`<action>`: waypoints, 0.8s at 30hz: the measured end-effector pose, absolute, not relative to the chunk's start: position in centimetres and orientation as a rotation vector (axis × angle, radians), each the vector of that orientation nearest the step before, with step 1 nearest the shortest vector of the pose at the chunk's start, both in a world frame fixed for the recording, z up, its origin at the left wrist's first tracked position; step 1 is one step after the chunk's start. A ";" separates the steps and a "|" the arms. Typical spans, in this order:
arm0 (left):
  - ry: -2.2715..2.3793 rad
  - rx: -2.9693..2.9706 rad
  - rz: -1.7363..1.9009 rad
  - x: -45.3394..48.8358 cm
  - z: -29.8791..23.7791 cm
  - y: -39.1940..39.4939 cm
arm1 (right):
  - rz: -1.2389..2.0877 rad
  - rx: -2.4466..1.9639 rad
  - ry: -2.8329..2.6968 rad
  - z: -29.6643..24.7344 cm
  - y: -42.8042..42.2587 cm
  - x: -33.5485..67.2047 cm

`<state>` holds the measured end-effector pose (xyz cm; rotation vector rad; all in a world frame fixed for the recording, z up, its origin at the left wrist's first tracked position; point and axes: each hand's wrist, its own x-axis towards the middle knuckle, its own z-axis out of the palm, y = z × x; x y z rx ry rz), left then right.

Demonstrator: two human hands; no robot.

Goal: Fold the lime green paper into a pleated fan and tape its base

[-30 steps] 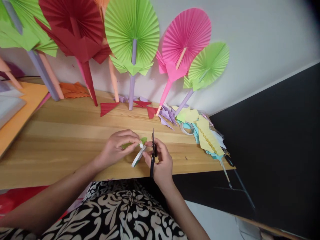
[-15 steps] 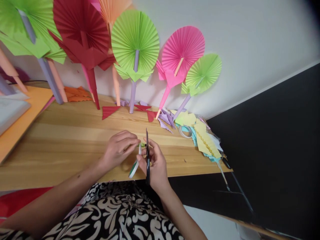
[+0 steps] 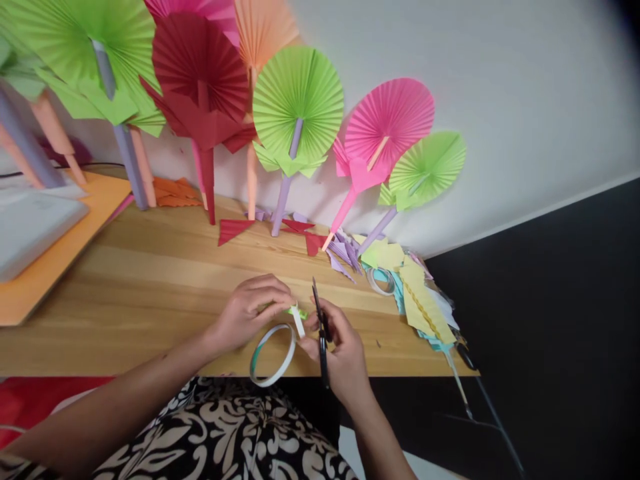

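Note:
My left hand is closed in a pinch on a small green paper piece, over the front of the wooden table. A strip of white tape runs from that piece to a thin tape roll that hangs below my fingers, its ring turned towards me. My right hand is wrapped round black scissors, with the blades pointing up right beside the strip of tape.
Pleated paper fans in green, red and pink lean on sticks against the white wall. Paper scraps and a second tape roll lie at the table's right end. An orange board sits at the left.
The tape roll has swung from edge-on to face-on and hangs lower. Both hands have stayed together at the table's front edge, while the camera has tilted a little.

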<state>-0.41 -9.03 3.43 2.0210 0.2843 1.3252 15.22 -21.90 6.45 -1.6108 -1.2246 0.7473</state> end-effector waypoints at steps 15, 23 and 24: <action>0.419 1.764 1.263 -0.9 3.8 -8.2 | -0.593 -1.725 -2.256 10.5 -22.2 20.4; 0.447 1.689 1.212 -0.9 3.8 -8.2 | -0.682 -1.655 -2.436 11.3 -21.4 19.9; 0.449 1.686 1.208 -0.9 3.7 -8.2 | -0.694 -1.653 -2.450 11.4 -21.3 19.8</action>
